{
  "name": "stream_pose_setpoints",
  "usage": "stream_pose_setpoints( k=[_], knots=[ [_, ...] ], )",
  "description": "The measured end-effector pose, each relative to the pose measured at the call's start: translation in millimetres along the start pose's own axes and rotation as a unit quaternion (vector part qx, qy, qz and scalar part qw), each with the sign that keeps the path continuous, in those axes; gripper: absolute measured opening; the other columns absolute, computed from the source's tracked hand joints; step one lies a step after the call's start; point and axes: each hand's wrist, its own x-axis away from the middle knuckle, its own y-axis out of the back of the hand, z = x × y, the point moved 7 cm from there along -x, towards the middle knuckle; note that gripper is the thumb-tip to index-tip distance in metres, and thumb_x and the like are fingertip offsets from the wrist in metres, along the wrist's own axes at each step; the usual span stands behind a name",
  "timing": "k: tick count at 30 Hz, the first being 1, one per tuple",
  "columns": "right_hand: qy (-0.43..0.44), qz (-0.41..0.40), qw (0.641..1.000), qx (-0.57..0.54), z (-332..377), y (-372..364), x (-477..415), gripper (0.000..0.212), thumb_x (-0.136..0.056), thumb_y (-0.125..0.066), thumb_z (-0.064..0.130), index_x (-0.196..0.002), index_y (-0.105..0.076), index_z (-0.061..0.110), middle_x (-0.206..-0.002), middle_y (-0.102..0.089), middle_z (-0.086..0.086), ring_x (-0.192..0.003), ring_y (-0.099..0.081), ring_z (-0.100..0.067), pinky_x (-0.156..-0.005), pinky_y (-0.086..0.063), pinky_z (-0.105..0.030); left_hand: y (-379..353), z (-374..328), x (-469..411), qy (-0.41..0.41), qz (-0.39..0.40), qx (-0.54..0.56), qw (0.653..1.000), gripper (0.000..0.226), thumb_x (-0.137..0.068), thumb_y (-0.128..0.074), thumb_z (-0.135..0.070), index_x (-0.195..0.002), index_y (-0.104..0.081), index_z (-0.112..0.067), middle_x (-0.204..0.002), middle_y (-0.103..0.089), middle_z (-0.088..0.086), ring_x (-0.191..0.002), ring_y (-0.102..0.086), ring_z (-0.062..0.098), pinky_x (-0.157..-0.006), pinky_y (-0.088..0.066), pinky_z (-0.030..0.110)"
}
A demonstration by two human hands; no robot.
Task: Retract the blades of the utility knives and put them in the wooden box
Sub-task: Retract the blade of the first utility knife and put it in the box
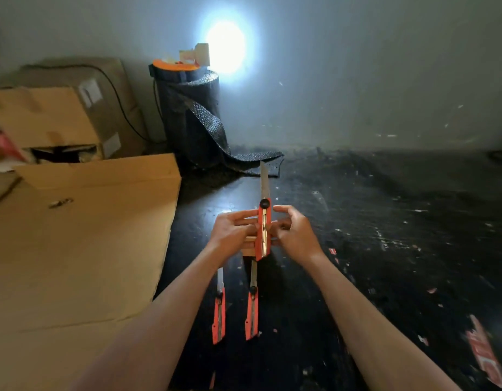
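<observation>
I hold an orange utility knife [264,230] upright in front of me, its long steel blade fully out and pointing away. My left hand [232,232] grips the handle from the left, and my right hand [293,234] closes on it from the right. Under my hands a bit of the wooden box [248,246] shows, mostly hidden. Two more orange utility knives lie side by side on the dark floor nearer to me, one on the left [219,313] and one on the right [252,309], both with blades extended.
A flat sheet of cardboard [83,244] covers the floor on the left, with cardboard boxes [60,114] behind it. A roll of black mesh material [192,117] stands by the wall. Paper scraps litter the dark floor [385,249] on the right.
</observation>
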Motion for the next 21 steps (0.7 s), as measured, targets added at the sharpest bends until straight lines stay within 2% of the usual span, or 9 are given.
stream_pose_setpoints(
  k=[2, 4, 7, 10, 14, 18, 21],
  knots=[
    [0.054, -0.009, 0.998, 0.038, 21.6, -0.3, -7.7, 0.047, -0.098, -0.059, 0.003, -0.136, -0.049, 0.028, -0.099, -0.074, -0.011, -0.081, -0.078, -0.02, -0.072, -0.066, -0.037, 2.4, -13.2, 0.7, -0.009, -0.003, 0.001, 1.0, 0.034, -0.091, -0.068, 0.01, -0.122, -0.071, -0.001, -0.094, -0.082, 0.012, -0.078, -0.08, 0.024, -0.063, -0.065, 0.034],
    [0.091, -0.017, 0.992, 0.081, 39.6, 0.9, -14.2, 0.044, -0.1, -0.058, 0.011, -0.134, -0.051, 0.037, -0.102, -0.072, -0.008, -0.085, -0.077, -0.021, -0.077, -0.065, -0.045, 2.7, -25.2, 1.2, -0.022, -0.002, -0.003, 1.0, 0.033, -0.091, -0.067, 0.009, -0.122, -0.072, -0.002, -0.091, -0.082, 0.009, -0.078, -0.08, 0.023, -0.062, -0.064, 0.033],
    [0.107, -0.037, 0.986, 0.119, 59.6, 7.4, -18.3, 0.026, -0.102, -0.055, 0.021, -0.126, -0.059, 0.033, -0.108, -0.072, -0.008, -0.094, -0.074, -0.021, -0.082, -0.064, -0.045, 1.4, -39.9, 5.2, -0.039, 0.004, -0.008, 0.999, 0.03, -0.092, -0.066, 0.007, -0.121, -0.072, -0.003, -0.094, -0.082, 0.009, -0.083, -0.081, 0.025, -0.066, -0.065, 0.036],
    [0.102, -0.036, 0.987, 0.119, 67.2, 11.7, -17.1, 0.021, -0.103, -0.055, 0.021, -0.123, -0.06, 0.026, -0.117, -0.07, -0.008, -0.099, -0.073, -0.025, -0.081, -0.064, -0.037, -1.0, -48.1, 9.7, -0.043, 0.004, -0.001, 0.999, 0.031, -0.091, -0.067, 0.008, -0.119, -0.073, -0.003, -0.096, -0.082, 0.013, -0.083, -0.081, 0.028, -0.067, -0.066, 0.039],
    [0.118, -0.026, 0.984, 0.131, 67.6, 12.1, -12.4, 0.019, -0.102, -0.058, 0.02, -0.118, -0.063, 0.03, -0.116, -0.068, 0.001, -0.1, -0.069, -0.018, -0.075, -0.062, -0.028, -2.5, -50.6, 12.4, -0.041, -0.006, 0.017, 0.999, 0.032, -0.09, -0.069, 0.008, -0.12, -0.074, -0.003, -0.097, -0.082, 0.015, -0.086, -0.08, 0.03, -0.069, -0.066, 0.041],
    [0.114, -0.013, 0.986, 0.119, 60.8, 11.3, -5.3, 0.017, -0.101, -0.06, 0.022, -0.112, -0.064, 0.033, -0.121, -0.07, -0.001, -0.108, -0.07, -0.023, -0.086, -0.063, -0.041, -4.1, -53.2, 14.1, -0.03, 0.001, 0.035, 0.999, 0.031, -0.089, -0.069, 0.008, -0.115, -0.076, -0.007, -0.095, -0.082, 0.013, -0.083, -0.081, 0.027, -0.065, -0.065, 0.037],
    [0.11, 0.001, 0.988, 0.108, 57.0, 11.0, 0.7, 0.014, -0.1, -0.061, 0.02, -0.109, -0.065, 0.03, -0.118, -0.071, 0.001, -0.105, -0.072, -0.021, -0.086, -0.064, -0.046, -3.1, -55.7, 12.6, -0.026, -0.001, 0.043, 0.999, 0.03, -0.09, -0.068, 0.009, -0.114, -0.077, -0.008, -0.097, -0.082, 0.011, -0.085, -0.081, 0.027, -0.065, -0.065, 0.038]
  ],
)
